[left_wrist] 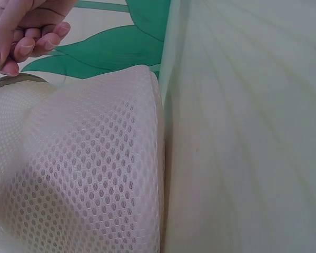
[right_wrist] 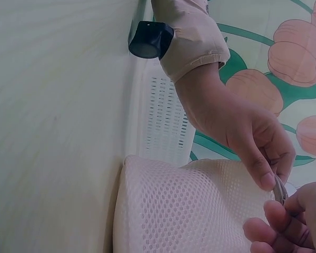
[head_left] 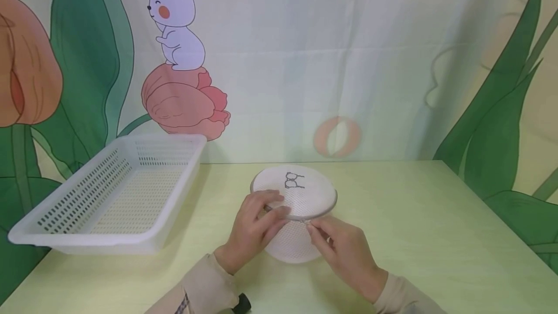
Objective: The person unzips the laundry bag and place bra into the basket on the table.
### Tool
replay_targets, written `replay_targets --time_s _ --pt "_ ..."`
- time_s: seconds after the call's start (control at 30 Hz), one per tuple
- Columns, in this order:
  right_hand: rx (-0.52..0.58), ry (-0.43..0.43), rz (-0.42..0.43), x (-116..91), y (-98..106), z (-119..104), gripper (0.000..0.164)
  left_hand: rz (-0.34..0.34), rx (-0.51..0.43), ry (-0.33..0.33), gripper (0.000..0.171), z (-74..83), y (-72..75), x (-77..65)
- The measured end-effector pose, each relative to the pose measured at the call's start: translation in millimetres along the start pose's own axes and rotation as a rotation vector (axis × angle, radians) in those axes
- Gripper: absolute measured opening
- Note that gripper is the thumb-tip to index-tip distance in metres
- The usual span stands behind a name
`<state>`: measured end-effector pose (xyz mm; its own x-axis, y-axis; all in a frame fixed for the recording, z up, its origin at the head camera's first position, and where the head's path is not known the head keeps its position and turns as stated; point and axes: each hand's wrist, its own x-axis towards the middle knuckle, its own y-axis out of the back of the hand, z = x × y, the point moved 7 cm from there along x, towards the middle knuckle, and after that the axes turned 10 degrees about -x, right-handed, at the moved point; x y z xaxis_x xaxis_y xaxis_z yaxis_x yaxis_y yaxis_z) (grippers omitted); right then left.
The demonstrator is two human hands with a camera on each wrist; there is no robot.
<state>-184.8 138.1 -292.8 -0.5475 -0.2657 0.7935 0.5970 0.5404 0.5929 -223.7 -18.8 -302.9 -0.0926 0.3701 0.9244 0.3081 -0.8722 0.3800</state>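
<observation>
A white mesh laundry bag (head_left: 292,246) stands upright on the table, its round lid (head_left: 316,189) on top with a small dark line print. A grey zipper (head_left: 301,217) runs around the lid's edge. My left hand (head_left: 249,224) holds the lid's rim on the left, thumb and fingers pinching the edge. At the front, my right hand (head_left: 348,248) pinches the zipper pull between thumb and index finger. The left wrist view shows the bag's mesh side (left_wrist: 84,174) with the right hand (left_wrist: 34,31) above it. In the right wrist view, the left hand (right_wrist: 247,126) pinches the zipper edge.
To the left stands a white plastic basket (head_left: 87,240) with slotted walls. The pale green table (head_left: 405,217) ends at a printed cloth backdrop (head_left: 270,71). A black device (right_wrist: 150,39) sits at the left wrist.
</observation>
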Motion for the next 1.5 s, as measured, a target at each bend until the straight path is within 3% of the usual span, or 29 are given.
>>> replay_targets --time_s 0.97,1.5 --pt "-0.016 -0.004 0.009 1.1 1.7 3.9 0.010 0.005 0.006 0.011 0.028 -7.8 3.9 -0.8" --pt "-0.026 -0.004 0.015 1.7 2.0 4.7 0.010 -0.012 0.025 0.050 0.029 -17.9 7.9 -4.8"
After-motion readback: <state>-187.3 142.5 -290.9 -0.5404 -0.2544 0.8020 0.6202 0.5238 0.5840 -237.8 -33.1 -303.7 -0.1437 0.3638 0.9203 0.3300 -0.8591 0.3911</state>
